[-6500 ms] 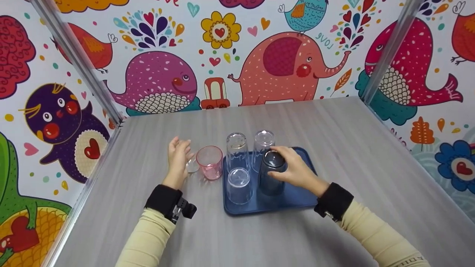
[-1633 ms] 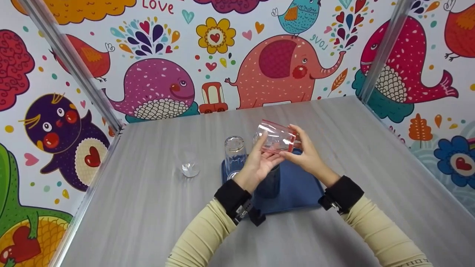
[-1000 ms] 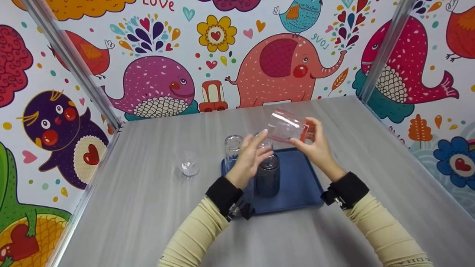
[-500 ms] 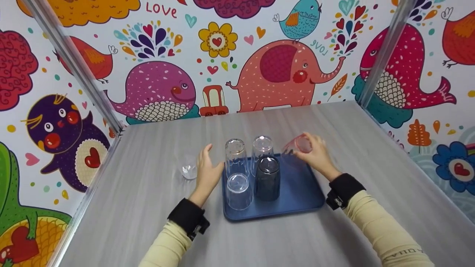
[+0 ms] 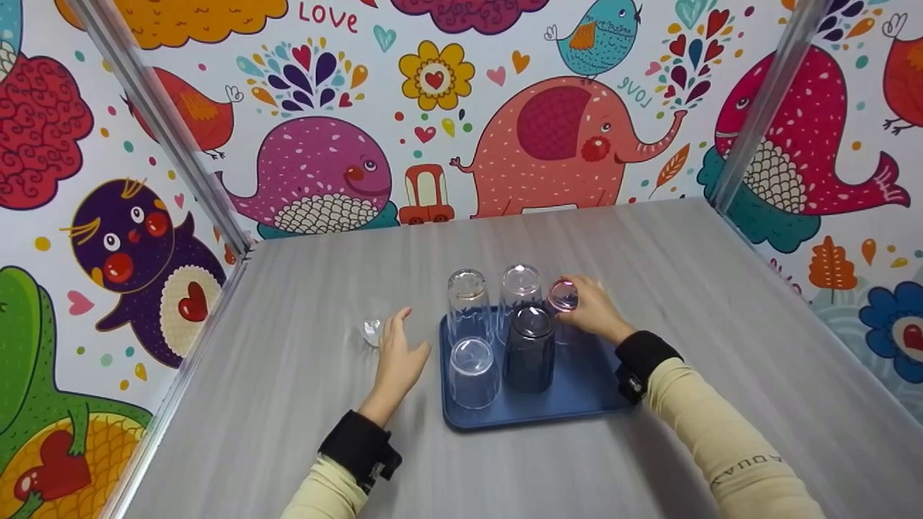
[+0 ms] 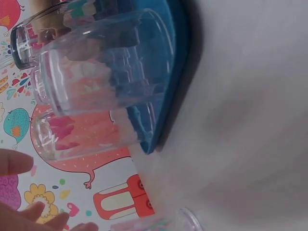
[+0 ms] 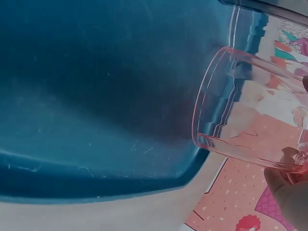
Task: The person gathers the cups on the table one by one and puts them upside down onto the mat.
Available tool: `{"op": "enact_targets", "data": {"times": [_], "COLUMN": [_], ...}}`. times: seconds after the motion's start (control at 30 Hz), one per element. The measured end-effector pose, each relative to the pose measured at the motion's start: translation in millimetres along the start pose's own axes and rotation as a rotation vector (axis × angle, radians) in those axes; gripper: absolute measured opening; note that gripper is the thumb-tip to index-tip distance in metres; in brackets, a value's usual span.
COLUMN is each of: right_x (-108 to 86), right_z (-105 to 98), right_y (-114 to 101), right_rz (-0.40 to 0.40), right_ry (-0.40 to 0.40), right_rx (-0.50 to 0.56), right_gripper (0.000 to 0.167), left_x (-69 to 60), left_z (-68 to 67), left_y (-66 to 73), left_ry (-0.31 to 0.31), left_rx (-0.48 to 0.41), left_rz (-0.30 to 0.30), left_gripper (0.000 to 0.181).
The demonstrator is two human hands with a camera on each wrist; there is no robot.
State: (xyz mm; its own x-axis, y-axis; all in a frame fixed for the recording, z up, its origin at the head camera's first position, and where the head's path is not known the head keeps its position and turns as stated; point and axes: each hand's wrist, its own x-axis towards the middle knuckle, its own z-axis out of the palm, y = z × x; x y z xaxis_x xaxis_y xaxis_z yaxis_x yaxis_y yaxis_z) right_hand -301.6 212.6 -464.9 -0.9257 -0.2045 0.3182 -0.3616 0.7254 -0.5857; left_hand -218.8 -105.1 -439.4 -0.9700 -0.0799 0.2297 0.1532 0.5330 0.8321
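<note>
My right hand (image 5: 595, 313) grips a pink-tinted glass (image 5: 563, 297) by its base, fingers and thumb around it. That glass is upside down over the far right part of the blue tray (image 5: 588, 386); in the right wrist view its rim (image 7: 197, 120) is at the tray surface, though I cannot tell if it touches. My left hand (image 5: 398, 364), fingers extended and thumb apart, is beside a small clear glass (image 5: 371, 331) on the table, left of the tray. Whether it touches that glass is unclear; the hand partly hides it.
Upside down on the tray stand a dark grey glass (image 5: 530, 353), a short clear glass (image 5: 474, 375) and two tall clear glasses, one at back left (image 5: 469, 306) and one at back middle (image 5: 520, 295). Cartoon-printed walls (image 5: 433, 158) enclose the grey table (image 5: 303, 303).
The pink glass, earlier upright on the table, then in both hands, was turned over and lowered to the tray by my right hand. My left hand let go and moved left to the clear glass.
</note>
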Motion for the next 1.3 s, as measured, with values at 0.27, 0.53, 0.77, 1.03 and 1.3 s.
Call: {"op": "enact_targets", "data": {"times": [0.27, 0.53, 0.77, 1.03, 1.3], "right_x": [-0.3, 0.8, 1.1, 0.8, 0.0], "right_z": [2.8, -1.2, -0.3, 1.3, 2.5], "right_y": [6.7, 6.6, 3.5, 3.9, 7.1], "right_rz": [0.021, -0.005, 0.026, 0.067, 0.095], "right_ry": [-0.021, -0.069, -0.119, -0.147, -0.097], "right_rx": [0.022, 0.033, 0.022, 0.100, 0.158], "right_gripper": [0.067, 0.062, 0.066, 0.072, 0.080], "left_x": [-5.0, -5.6, -7.5, -7.7, -6.5], "left_z": [-3.2, -6.5, -9.1, -13.6, -17.4], "left_y": [-11.1, -16.0, -22.2, -27.1, -29.1], "left_ry": [0.007, 0.015, 0.003, -0.007, 0.006], "left_rx": [-0.002, -0.001, -0.020, 0.001, -0.001], "left_rz": [-0.040, -0.037, -0.062, -0.107, -0.105], "left_gripper": [0.061, 0.063, 0.063, 0.064, 0.064]}}
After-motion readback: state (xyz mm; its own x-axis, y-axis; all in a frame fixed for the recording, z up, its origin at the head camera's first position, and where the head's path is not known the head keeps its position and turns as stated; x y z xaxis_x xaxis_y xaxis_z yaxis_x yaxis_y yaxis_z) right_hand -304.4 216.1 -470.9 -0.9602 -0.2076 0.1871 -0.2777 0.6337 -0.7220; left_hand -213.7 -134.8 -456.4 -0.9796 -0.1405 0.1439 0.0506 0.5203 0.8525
